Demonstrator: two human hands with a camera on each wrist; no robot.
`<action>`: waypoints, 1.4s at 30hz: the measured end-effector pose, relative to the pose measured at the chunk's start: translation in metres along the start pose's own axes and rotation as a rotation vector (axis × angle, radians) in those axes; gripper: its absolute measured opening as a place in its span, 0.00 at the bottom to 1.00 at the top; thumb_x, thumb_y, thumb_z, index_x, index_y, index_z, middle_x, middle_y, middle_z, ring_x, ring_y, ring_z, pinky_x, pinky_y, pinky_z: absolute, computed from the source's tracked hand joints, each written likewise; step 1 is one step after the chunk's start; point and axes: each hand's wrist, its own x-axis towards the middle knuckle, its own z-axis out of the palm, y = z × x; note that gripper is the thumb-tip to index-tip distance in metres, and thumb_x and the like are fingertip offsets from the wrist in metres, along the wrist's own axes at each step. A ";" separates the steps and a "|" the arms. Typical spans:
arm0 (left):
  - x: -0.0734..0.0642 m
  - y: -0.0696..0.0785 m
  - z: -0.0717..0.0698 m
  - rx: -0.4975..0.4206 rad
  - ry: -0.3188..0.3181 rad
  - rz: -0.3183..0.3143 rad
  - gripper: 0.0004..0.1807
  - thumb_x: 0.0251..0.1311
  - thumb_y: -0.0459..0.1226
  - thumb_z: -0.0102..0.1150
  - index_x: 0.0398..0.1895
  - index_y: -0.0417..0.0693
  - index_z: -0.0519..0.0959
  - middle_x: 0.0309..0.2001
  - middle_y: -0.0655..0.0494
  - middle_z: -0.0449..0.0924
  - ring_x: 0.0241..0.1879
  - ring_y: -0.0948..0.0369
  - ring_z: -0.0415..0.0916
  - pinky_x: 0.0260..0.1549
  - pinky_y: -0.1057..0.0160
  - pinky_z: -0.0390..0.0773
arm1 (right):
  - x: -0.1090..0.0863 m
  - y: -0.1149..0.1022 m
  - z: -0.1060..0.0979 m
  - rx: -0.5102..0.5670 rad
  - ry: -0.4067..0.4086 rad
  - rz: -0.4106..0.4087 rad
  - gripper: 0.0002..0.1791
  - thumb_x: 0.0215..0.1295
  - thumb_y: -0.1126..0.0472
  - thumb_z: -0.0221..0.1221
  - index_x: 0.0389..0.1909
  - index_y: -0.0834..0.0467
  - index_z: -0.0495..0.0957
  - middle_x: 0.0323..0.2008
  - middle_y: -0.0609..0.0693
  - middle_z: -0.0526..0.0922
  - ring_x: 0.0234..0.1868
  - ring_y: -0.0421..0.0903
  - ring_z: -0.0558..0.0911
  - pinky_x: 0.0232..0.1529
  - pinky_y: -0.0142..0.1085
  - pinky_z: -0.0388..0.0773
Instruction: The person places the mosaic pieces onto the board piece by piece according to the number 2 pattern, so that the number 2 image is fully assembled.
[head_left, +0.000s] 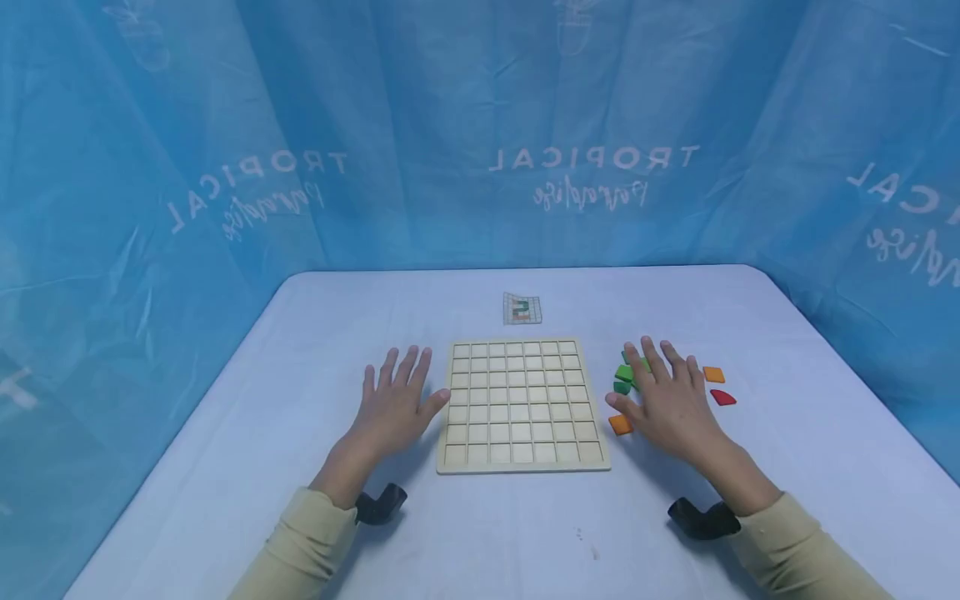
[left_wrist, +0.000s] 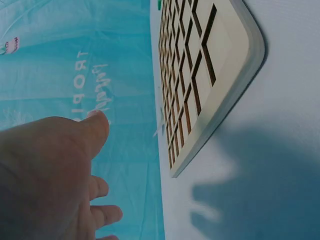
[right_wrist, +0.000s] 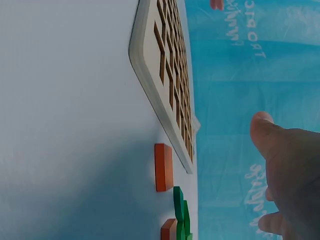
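Note:
A wooden grid board (head_left: 522,468) of square recesses lies flat in the middle of the table. My left hand (head_left: 396,410), fingers spread, hovers just left of the board and holds nothing; its shadow falls on the cloth in the left wrist view. Over the loose pieces to the board's right, my right hand (head_left: 670,408) hovers with spread fingers. Partly hidden under it are several green pieces (head_left: 623,373) and an orange piece (head_left: 620,425). Just beyond its fingers lie another orange piece (head_left: 714,374) and a red rounded piece (head_left: 723,397).
Behind the board lies a small pattern card (head_left: 522,309) with a gridded green and orange figure. A white cloth covers the table (head_left: 480,533). Blue printed curtains (head_left: 480,100) stand around its back and sides. Black wrist mounts (head_left: 382,504) sit under both forearms.

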 end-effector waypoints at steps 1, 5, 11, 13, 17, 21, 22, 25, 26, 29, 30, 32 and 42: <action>0.000 0.000 0.000 -0.008 -0.003 0.003 0.41 0.71 0.58 0.37 0.76 0.43 0.46 0.75 0.41 0.43 0.73 0.43 0.31 0.65 0.37 0.32 | 0.000 0.001 0.000 0.005 0.005 -0.004 0.47 0.62 0.43 0.60 0.74 0.63 0.52 0.72 0.67 0.49 0.70 0.68 0.45 0.64 0.66 0.37; 0.001 -0.003 0.001 -0.027 0.001 0.032 0.40 0.71 0.56 0.41 0.76 0.42 0.47 0.74 0.41 0.45 0.73 0.42 0.34 0.65 0.38 0.35 | 0.003 0.006 -0.001 0.026 0.016 -0.006 0.47 0.62 0.44 0.62 0.73 0.64 0.53 0.72 0.67 0.51 0.70 0.68 0.47 0.64 0.66 0.39; 0.002 -0.006 0.001 -0.086 0.022 0.096 0.40 0.69 0.53 0.49 0.75 0.40 0.50 0.73 0.40 0.49 0.72 0.41 0.38 0.65 0.37 0.39 | 0.007 0.014 -0.001 0.096 0.047 -0.002 0.46 0.60 0.46 0.65 0.72 0.64 0.56 0.69 0.68 0.56 0.68 0.68 0.51 0.61 0.66 0.45; 0.002 -0.007 0.002 -0.103 0.019 0.103 0.40 0.69 0.52 0.50 0.75 0.40 0.51 0.73 0.40 0.50 0.72 0.41 0.38 0.65 0.37 0.40 | 0.008 0.016 -0.001 0.120 0.058 -0.001 0.45 0.59 0.47 0.65 0.71 0.64 0.58 0.68 0.68 0.59 0.66 0.69 0.52 0.59 0.66 0.48; 0.003 -0.008 0.003 -0.117 0.021 0.103 0.41 0.67 0.51 0.54 0.75 0.41 0.52 0.73 0.42 0.50 0.72 0.41 0.39 0.64 0.36 0.41 | 0.010 0.023 0.001 0.139 0.094 -0.002 0.43 0.58 0.50 0.67 0.69 0.65 0.61 0.64 0.69 0.63 0.64 0.70 0.56 0.56 0.66 0.52; 0.004 -0.010 0.004 -0.119 0.027 0.104 0.41 0.66 0.50 0.56 0.74 0.42 0.53 0.73 0.43 0.52 0.72 0.42 0.42 0.64 0.37 0.43 | 0.013 0.031 0.004 0.143 0.133 -0.018 0.39 0.57 0.53 0.68 0.65 0.66 0.65 0.60 0.69 0.67 0.60 0.71 0.59 0.54 0.65 0.56; 0.005 -0.010 0.003 -0.120 0.026 0.103 0.41 0.65 0.50 0.57 0.74 0.42 0.54 0.73 0.44 0.52 0.72 0.42 0.42 0.64 0.37 0.44 | 0.013 0.033 0.004 0.144 0.137 -0.020 0.39 0.57 0.53 0.68 0.65 0.66 0.65 0.60 0.69 0.67 0.60 0.71 0.60 0.53 0.65 0.57; 0.005 -0.010 0.002 -0.132 0.019 0.103 0.41 0.64 0.49 0.59 0.74 0.42 0.55 0.73 0.44 0.54 0.72 0.42 0.43 0.64 0.37 0.45 | 0.015 0.038 0.006 0.153 0.139 -0.016 0.37 0.57 0.54 0.68 0.64 0.66 0.67 0.59 0.69 0.68 0.58 0.70 0.60 0.52 0.64 0.58; 0.005 -0.010 0.002 -0.137 0.013 0.101 0.41 0.64 0.50 0.59 0.74 0.43 0.55 0.73 0.45 0.54 0.72 0.43 0.43 0.63 0.36 0.46 | 0.016 0.040 0.006 0.159 0.138 -0.013 0.37 0.58 0.54 0.68 0.64 0.66 0.67 0.59 0.69 0.68 0.58 0.70 0.61 0.52 0.64 0.58; 0.006 -0.010 0.001 -0.149 0.003 0.103 0.41 0.63 0.49 0.60 0.74 0.43 0.56 0.72 0.45 0.56 0.71 0.43 0.44 0.63 0.36 0.47 | 0.017 0.044 0.006 0.177 0.137 0.002 0.35 0.59 0.55 0.67 0.63 0.66 0.68 0.58 0.69 0.68 0.57 0.70 0.61 0.52 0.64 0.58; 0.006 -0.010 0.001 -0.150 -0.001 0.104 0.41 0.63 0.49 0.60 0.74 0.43 0.56 0.72 0.45 0.56 0.71 0.43 0.45 0.63 0.36 0.48 | 0.017 0.045 0.006 0.183 0.136 0.008 0.35 0.59 0.55 0.67 0.63 0.66 0.68 0.58 0.68 0.69 0.57 0.69 0.61 0.53 0.64 0.57; 0.007 -0.010 0.001 -0.149 -0.005 0.110 0.40 0.63 0.49 0.60 0.73 0.43 0.57 0.71 0.45 0.57 0.71 0.43 0.46 0.63 0.36 0.49 | 0.016 0.047 0.006 0.199 0.139 0.016 0.34 0.59 0.56 0.66 0.63 0.66 0.68 0.57 0.68 0.69 0.57 0.69 0.61 0.53 0.63 0.57; 0.010 -0.014 0.002 -0.169 -0.013 0.130 0.38 0.63 0.47 0.61 0.72 0.43 0.60 0.69 0.44 0.62 0.69 0.44 0.51 0.63 0.40 0.52 | 0.017 0.060 0.011 0.249 0.151 0.031 0.30 0.59 0.57 0.66 0.60 0.67 0.71 0.54 0.68 0.72 0.55 0.68 0.62 0.51 0.62 0.57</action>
